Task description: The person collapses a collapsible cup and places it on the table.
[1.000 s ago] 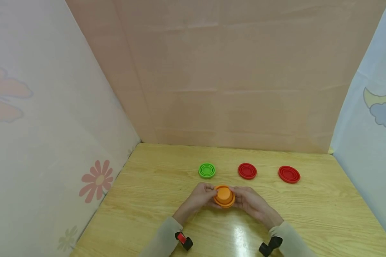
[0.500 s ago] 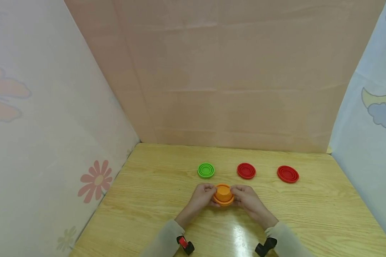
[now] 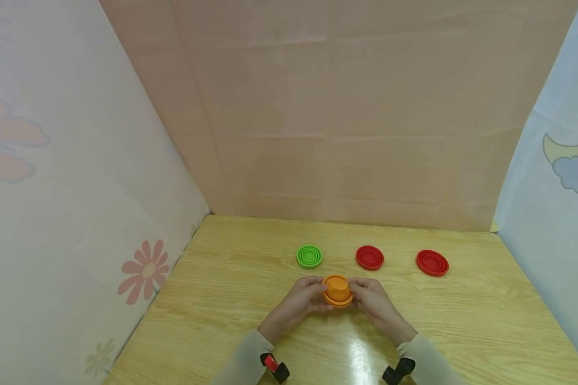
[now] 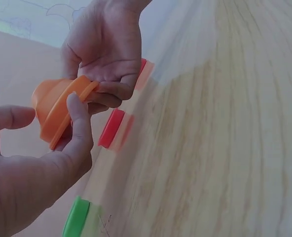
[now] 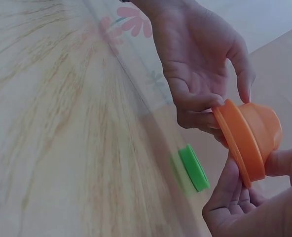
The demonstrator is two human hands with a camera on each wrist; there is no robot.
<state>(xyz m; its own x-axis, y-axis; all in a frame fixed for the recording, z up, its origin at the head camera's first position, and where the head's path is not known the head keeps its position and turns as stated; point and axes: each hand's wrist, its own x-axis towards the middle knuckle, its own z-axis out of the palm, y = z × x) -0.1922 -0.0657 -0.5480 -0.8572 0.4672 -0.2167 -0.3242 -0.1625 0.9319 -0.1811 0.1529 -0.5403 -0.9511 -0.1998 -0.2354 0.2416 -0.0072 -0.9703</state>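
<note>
An orange collapsible cup (image 3: 338, 289) is held up over the table between both hands, its narrow base popped out and facing up toward the head camera. My left hand (image 3: 299, 300) pinches its left side, thumb and fingers at the wide rim. On the opposite side my right hand (image 3: 377, 305) grips it, thumb by the stepped wall and fingers under the rim. In the right wrist view the orange cup (image 5: 247, 140) shows its stepped side. Beyond the hands lie a flattened green cup (image 3: 309, 256), a flattened red cup (image 3: 370, 258) and another red one (image 3: 432, 262).
The wooden table (image 3: 231, 267) runs back to a tan cloth wall (image 3: 327, 123). White printed panels stand at left and right, with a red flower (image 3: 146, 270) on the left one. Both wrists wear black straps over pale sleeves.
The right thumb has come up onto the orange cup's side, and the cup has tipped slightly in the hands. The green and red cups have stayed in place.
</note>
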